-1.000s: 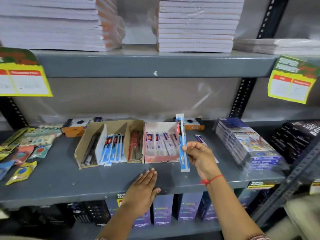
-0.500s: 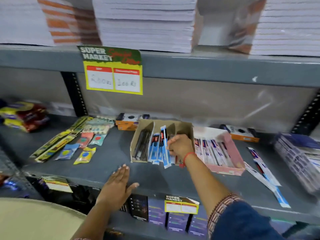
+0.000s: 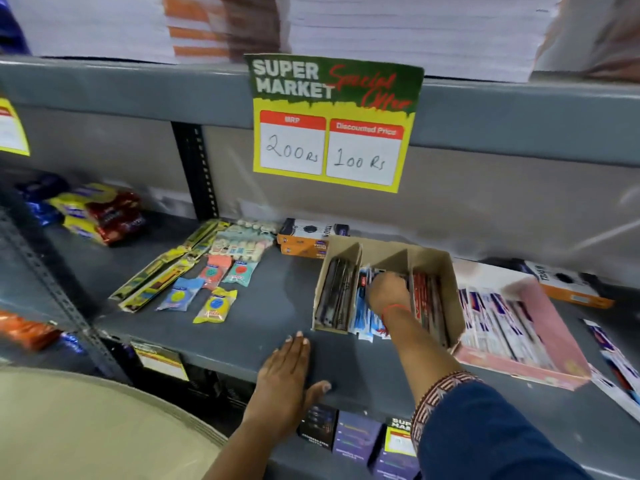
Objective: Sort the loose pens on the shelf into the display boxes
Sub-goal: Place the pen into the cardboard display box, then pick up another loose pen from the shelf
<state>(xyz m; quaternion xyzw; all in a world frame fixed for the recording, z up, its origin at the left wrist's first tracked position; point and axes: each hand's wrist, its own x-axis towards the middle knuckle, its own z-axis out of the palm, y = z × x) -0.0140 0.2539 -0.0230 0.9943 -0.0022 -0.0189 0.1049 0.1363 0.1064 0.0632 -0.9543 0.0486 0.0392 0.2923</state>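
Pens [image 3: 369, 315] in blue packs fill the brown box's [image 3: 446, 271] middle slot, where the right hand [image 3: 388, 294] reaches, grip unclear; left hand [image 3: 289, 375] lies open on the shelf [image 3: 207, 341]; loose packs [image 3: 611, 362] remain at right.

Right hand [image 3: 388, 293]: thin red thread bracelet [image 3: 393, 308] circling wrist. Right forearm wearing dark blue sleeve [image 3: 485, 434], cuff [image 3: 441, 388] edged with woven band patterned in maroon and cream, running diagonally across arm. Left hand [image 3: 287, 375]: bare, nothing showing on wrist, forearm uncovered down to frame edge. Fingernails on left fingers [image 3: 298, 341] looking short, pale. Beige garment [image 3: 86, 431] showing at lower left.
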